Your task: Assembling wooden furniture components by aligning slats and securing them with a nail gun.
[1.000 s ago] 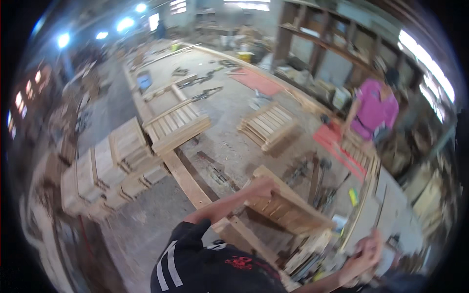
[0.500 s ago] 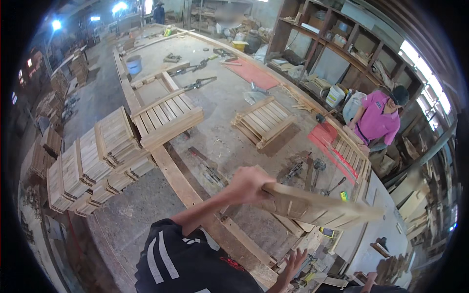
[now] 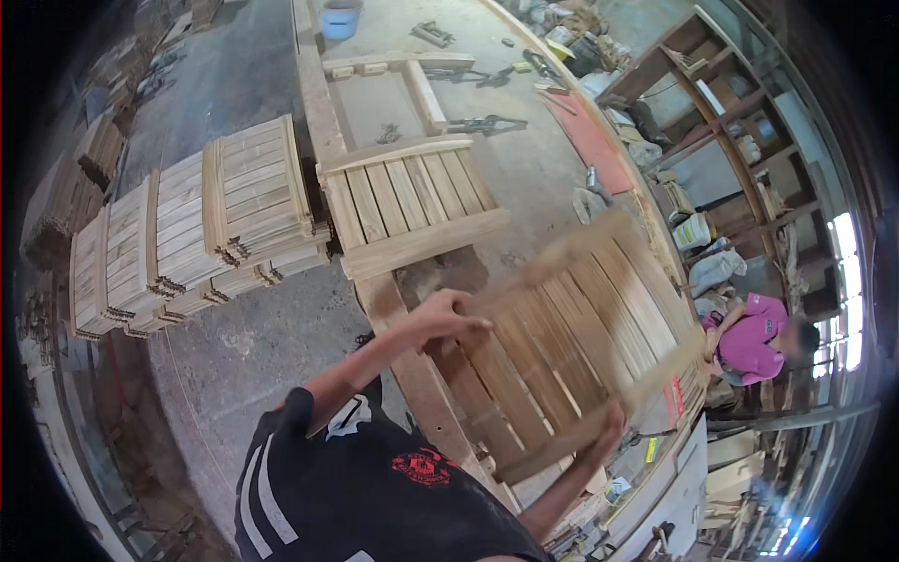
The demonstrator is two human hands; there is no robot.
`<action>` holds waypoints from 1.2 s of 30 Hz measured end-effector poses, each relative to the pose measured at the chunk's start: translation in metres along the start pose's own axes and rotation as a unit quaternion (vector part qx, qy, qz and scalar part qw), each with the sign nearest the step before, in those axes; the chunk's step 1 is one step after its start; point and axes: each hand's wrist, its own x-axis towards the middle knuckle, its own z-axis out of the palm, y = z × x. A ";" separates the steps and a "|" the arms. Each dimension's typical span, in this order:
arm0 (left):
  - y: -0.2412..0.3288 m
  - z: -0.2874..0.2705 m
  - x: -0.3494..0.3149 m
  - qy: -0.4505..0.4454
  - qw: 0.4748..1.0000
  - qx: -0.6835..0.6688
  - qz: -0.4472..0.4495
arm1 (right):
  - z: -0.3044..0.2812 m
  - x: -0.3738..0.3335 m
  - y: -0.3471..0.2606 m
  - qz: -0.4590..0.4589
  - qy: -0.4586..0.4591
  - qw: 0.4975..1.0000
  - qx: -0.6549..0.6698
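Observation:
A slatted wooden panel [image 3: 554,335] is lifted over the workbench with its slats facing up, partly smeared by motion. My left hand [image 3: 448,317] is closed on its left corner, by the end of the far rail. On the near rail, my right hand [image 3: 611,426] grips from the right-hand side, its fingers partly hidden by the wood. To the left of the held panel, a second slatted panel [image 3: 412,197] lies on the bench edge, apart from both hands.
Stacks of slatted panels [image 3: 192,225] stand left of the workbench [image 3: 398,347]. An open wooden frame [image 3: 426,98], clamps [image 3: 487,124] and a blue bucket [image 3: 340,21] sit farther along it. Across the bench is a person in a pink shirt [image 3: 752,339], near wooden shelves [image 3: 721,122].
The panel has turned from edge-on to slats up. My right hand, open and apart from it before, now grips its near rail. The view has swung, shifting the bench and shelves in the picture.

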 end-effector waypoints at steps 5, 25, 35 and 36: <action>-0.015 -0.121 0.051 0.062 0.997 0.005 -0.050 | 0.189 0.026 -0.009 -0.024 -0.075 0.997 0.001; -0.001 -0.387 0.175 0.182 0.896 0.402 -0.041 | 0.415 0.051 0.150 0.199 -0.351 0.897 -0.180; -0.085 -0.340 0.077 0.321 0.895 0.308 -0.040 | 0.384 0.146 0.157 -0.167 -0.199 0.821 -0.508; -0.083 -0.315 0.040 0.275 0.905 0.318 -0.069 | 0.392 0.159 0.154 -0.220 -0.187 0.802 -0.522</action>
